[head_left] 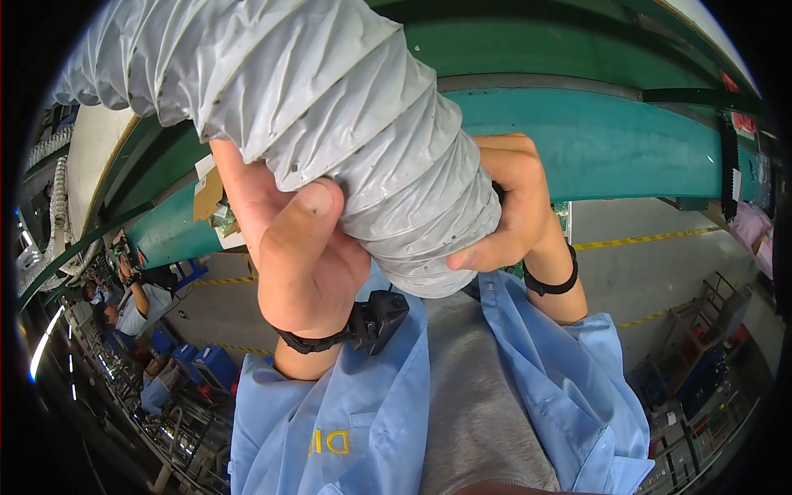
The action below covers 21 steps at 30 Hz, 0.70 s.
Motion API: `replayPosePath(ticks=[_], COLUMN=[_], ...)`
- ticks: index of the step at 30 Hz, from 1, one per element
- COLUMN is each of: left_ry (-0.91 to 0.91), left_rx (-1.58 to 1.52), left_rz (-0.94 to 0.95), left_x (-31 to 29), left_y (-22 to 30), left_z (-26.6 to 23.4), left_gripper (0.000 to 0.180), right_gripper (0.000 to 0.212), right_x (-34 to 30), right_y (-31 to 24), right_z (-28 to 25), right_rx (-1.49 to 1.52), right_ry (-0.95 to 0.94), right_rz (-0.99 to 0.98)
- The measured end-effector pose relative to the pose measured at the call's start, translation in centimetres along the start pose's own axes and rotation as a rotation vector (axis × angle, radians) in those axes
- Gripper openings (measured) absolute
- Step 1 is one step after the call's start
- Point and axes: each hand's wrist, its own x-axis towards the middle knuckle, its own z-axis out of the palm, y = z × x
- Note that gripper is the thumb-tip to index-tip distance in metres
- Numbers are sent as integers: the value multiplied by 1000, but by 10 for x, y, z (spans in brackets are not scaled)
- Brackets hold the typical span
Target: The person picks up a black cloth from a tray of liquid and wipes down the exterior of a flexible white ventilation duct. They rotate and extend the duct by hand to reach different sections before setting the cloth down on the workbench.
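Observation:
A thick grey flexible duct hose (330,99), ribbed in a spiral and wrinkled, runs from the upper left down to its near end in front of my chest. My left hand (297,247) grips it from the left side, thumb pressed on the ribs and fingers going behind. On the right, my right hand (516,206) wraps round the hose close to its lower end, with the thumb on the near face. The fingertips behind the hose are hidden. Each wrist wears a black band; the left one carries a small black device (379,322).
Behind the hose stretches a teal-green panel (594,140) under a darker green structure. Grey floor with a yellow-striped line (643,239) lies beyond. Other people (140,305) and blue bins (213,369) are at the left. A cart (701,346) stands at the right.

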Motion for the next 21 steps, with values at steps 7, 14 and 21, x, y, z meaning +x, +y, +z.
replayPosePath(ticks=[7,14,21], left_ry=[130,105,101], left_rx=[-251,-570,286], left_rz=[-150,-297,57], left_x=[-2,5,0], left_y=[8,15,-5], left_z=[-1,-4,3], left_gripper=[70,71,74], right_gripper=[53,54,62], right_x=[-3,-6,-4], right_y=[3,4,-3], right_z=[1,5,12], right_rx=[-9,-58,-254], right_ry=[15,57,107], right_rz=[-30,-26,10])
